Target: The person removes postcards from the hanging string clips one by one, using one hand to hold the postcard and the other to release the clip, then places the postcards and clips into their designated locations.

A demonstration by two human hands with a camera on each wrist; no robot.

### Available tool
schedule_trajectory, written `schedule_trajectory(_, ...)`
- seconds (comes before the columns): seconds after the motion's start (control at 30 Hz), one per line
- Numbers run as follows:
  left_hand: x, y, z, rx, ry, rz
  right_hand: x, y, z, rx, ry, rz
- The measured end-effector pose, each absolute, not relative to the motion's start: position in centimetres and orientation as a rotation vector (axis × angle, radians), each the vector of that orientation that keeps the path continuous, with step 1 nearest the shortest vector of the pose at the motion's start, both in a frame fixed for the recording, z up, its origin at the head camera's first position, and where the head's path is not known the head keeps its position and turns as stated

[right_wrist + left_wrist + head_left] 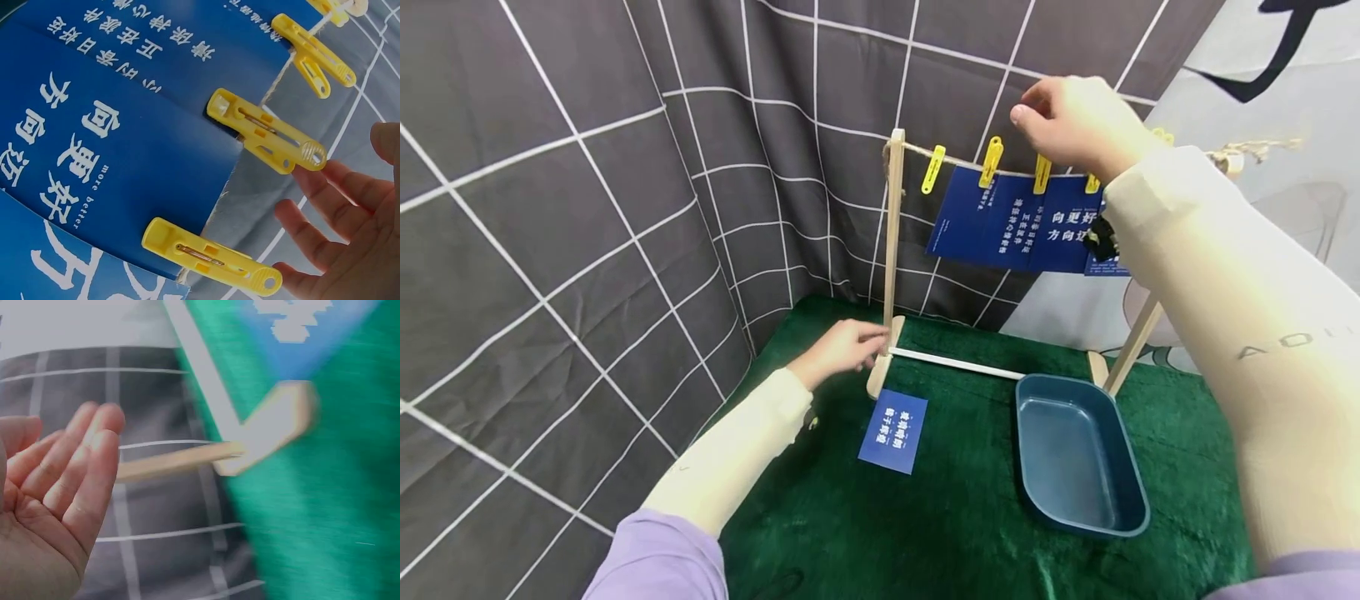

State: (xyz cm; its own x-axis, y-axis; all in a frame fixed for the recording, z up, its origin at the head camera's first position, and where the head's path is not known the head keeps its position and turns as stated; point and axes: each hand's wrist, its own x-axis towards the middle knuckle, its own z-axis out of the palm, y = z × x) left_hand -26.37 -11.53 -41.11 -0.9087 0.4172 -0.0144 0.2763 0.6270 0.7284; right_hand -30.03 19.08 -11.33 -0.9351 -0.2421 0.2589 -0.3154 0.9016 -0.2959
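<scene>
Blue printed cards (973, 221) hang from a twine line (953, 160), held by yellow clothespins (265, 128). My right hand (1071, 121) is raised just above that line, fingers loosely bent and nothing in them; in the right wrist view its fingertips (290, 215) are right beside the clothespins' handle ends. Lower down, my left hand (844, 344) is beside the foot of the left wooden post (892, 242), slightly blurred. Its fingers (87, 481) look relaxed and hold nothing in the left wrist view. A single blue card (892, 431) lies on the green cloth, below the left hand.
A dark teal basin (1078, 522) stands on the green cloth (955, 508) at the right, near the rack's right post (1133, 346). A white rod (955, 362) runs low between the posts. Behind the rack hangs a dark grid-patterned curtain (790, 179).
</scene>
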Motion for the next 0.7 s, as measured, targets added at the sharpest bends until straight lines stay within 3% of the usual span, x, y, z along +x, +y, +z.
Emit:
schedule_trajectory(0.33,-29.2,-6.6,-34.9,0.551,2.656,1.451,-30.9,18.8,-12.4,0.444,-2.912,0.461)
schedule_trajectory(0.7,-31.7,-2.7,-31.9,0.495,2.568,1.794,-31.2,18.2,-12.3,0.562,-2.949,0.19)
